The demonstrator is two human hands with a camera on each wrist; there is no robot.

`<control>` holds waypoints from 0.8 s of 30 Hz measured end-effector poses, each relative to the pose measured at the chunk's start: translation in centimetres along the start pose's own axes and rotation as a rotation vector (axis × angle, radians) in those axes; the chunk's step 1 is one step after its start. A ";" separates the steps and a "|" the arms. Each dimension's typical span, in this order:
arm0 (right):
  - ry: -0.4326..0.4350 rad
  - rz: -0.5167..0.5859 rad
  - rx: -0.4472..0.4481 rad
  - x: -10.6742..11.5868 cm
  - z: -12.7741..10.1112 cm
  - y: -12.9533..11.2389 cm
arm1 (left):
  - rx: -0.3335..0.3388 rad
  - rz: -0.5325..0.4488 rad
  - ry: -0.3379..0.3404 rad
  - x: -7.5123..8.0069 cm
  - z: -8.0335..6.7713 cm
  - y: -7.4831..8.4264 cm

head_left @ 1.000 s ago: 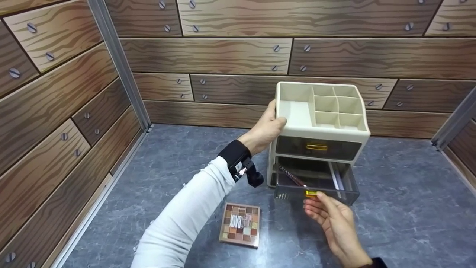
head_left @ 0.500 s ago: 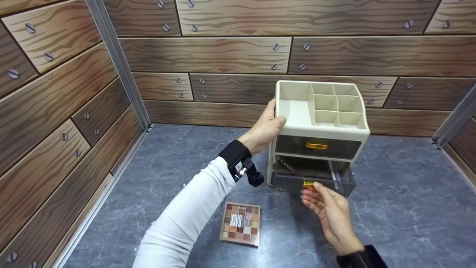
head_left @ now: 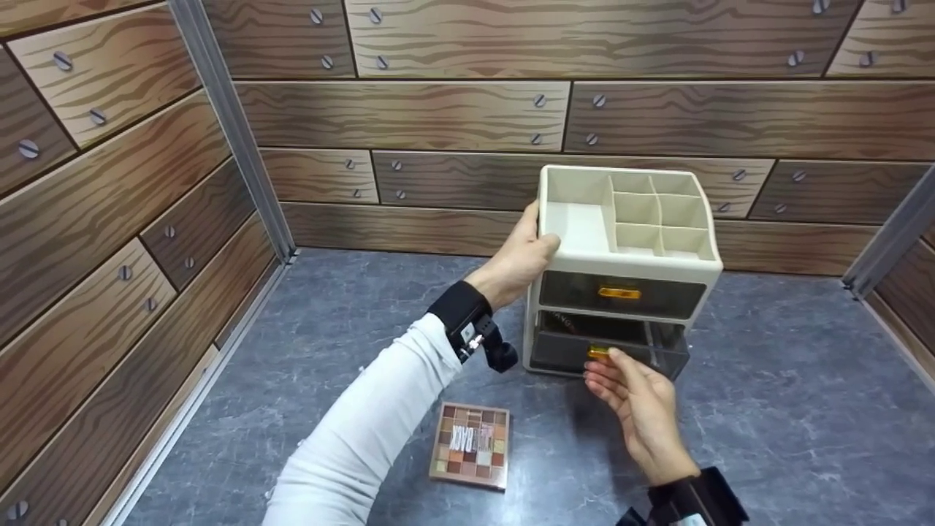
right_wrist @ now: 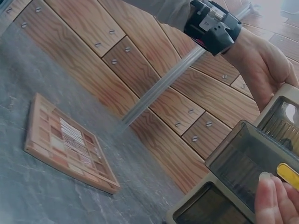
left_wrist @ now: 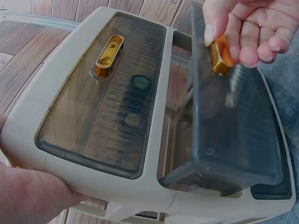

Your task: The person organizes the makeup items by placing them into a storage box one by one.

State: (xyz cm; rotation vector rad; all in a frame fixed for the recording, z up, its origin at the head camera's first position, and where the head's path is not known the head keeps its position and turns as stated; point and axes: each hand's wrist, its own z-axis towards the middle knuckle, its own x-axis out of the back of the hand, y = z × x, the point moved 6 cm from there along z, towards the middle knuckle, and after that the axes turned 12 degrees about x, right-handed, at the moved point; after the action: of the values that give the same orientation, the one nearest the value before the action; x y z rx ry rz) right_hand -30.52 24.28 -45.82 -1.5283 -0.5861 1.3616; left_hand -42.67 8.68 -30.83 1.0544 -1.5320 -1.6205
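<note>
The cream organizer (head_left: 628,252) stands on the grey tabletop (head_left: 789,409), just ahead of both hands. Its lower drawer (head_left: 606,349) juts a little towards the person, its slide axis running front to back. The left hand (head_left: 520,256) grips the organizer's top left corner; the right hand (head_left: 634,398) (nearer the drawer) pinches its gold handle (head_left: 599,353). The left wrist view shows the remaining gap (left_wrist: 180,116); the head view hardly does.
</note>
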 end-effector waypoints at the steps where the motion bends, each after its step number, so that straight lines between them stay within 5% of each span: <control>1: 0.003 0.006 0.001 0.0 0.1 0.0 | -0.001 -0.006 -0.005 0.0 0.0 -0.1; 24: 0.032 0.035 0.034 -0.6 3.8 0.4 | 0.004 0.000 0.003 -0.1 0.1 -0.2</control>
State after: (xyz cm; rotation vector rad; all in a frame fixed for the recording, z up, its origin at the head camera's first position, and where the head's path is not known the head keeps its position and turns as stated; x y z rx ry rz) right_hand -34.34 24.96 -45.53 -1.5362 -0.5165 1.3646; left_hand -42.68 8.82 -30.99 1.0586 -1.5340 -1.6160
